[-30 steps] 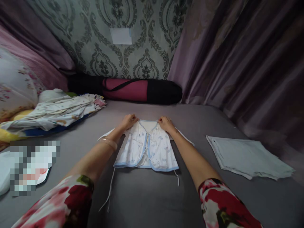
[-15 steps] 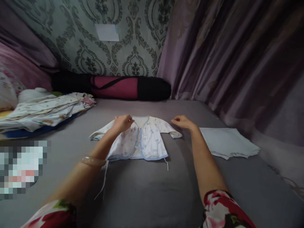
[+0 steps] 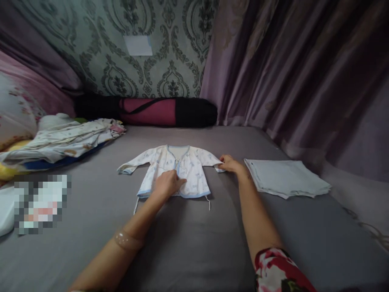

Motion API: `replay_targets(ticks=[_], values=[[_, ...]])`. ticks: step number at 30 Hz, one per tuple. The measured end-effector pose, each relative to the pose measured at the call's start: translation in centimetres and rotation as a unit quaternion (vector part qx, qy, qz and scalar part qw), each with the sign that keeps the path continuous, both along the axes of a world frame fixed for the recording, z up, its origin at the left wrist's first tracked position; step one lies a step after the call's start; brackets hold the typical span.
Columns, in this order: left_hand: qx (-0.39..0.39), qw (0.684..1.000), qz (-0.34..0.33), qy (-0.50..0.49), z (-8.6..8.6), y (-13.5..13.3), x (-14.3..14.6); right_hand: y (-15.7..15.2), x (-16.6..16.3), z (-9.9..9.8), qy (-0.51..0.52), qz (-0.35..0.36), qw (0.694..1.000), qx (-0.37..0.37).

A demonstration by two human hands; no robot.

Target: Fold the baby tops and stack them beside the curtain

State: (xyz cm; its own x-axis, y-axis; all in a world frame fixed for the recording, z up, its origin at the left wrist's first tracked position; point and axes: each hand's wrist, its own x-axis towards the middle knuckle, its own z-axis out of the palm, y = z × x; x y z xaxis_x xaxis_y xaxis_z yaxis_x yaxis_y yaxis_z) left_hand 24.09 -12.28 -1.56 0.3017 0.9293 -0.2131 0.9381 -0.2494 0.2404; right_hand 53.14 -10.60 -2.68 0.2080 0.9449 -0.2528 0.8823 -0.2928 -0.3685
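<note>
A small white baby jacket [image 3: 194,174] with a pale printed pattern and blue trim lies face up on the grey sheet, its sleeves spread and its front ties fastened. My left hand [image 3: 168,183] rests over the lower front of the jacket, with the thumb stretched out apart from the fingers. It hides part of the front opening. At the cuff of the right-hand sleeve [image 3: 209,157], my right hand [image 3: 231,164] is closed on the cloth. White strings hang from both lower corners of the hem.
Flat pale cloths [image 3: 282,176] lie stacked at the right. Rumpled patterned fabric [image 3: 75,140] is heaped at the left, near a blurred-out item [image 3: 44,205]. A long black and maroon bag [image 3: 148,111] lies along the wall, beside purple curtains [image 3: 243,61].
My left hand has moved from the collar area down onto the jacket's front. My right hand has come down and taken hold of the sleeve's cuff. The view has shifted slightly.
</note>
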Motion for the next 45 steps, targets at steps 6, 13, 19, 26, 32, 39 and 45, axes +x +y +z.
replay_targets(ticks=[6,13,19,26,32,39,45], values=[[-0.008,0.999,0.006,-0.045,-1.4,0.4,-0.2,-1.3,-0.6,1.9,-0.171,0.025,0.95,0.26],[-0.018,0.997,0.022,-0.069,-1.7,0.7,-0.4,-1.8,1.8,1.3,-0.183,0.008,0.981,0.061],[-0.047,0.994,0.036,-0.094,-1.4,1.0,-0.5,0.1,-2.0,-0.4,-0.129,0.061,0.977,0.161],[-0.048,0.991,0.043,-0.113,-1.3,0.8,-0.5,1.4,-6.1,-3.0,-0.113,0.123,0.978,0.127],[-0.077,0.974,0.02,-0.214,-0.2,1.9,-1.9,1.8,-5.6,-3.7,-0.11,0.129,0.981,0.093],[0.052,0.927,0.222,-0.298,1.0,7.1,-12.2,3.1,-4.4,-2.3,-0.043,0.104,0.992,0.061],[-0.02,0.93,0.318,-0.182,-0.2,9.0,-18.4,6.5,-9.2,0.0,-0.063,0.119,0.983,0.128]])
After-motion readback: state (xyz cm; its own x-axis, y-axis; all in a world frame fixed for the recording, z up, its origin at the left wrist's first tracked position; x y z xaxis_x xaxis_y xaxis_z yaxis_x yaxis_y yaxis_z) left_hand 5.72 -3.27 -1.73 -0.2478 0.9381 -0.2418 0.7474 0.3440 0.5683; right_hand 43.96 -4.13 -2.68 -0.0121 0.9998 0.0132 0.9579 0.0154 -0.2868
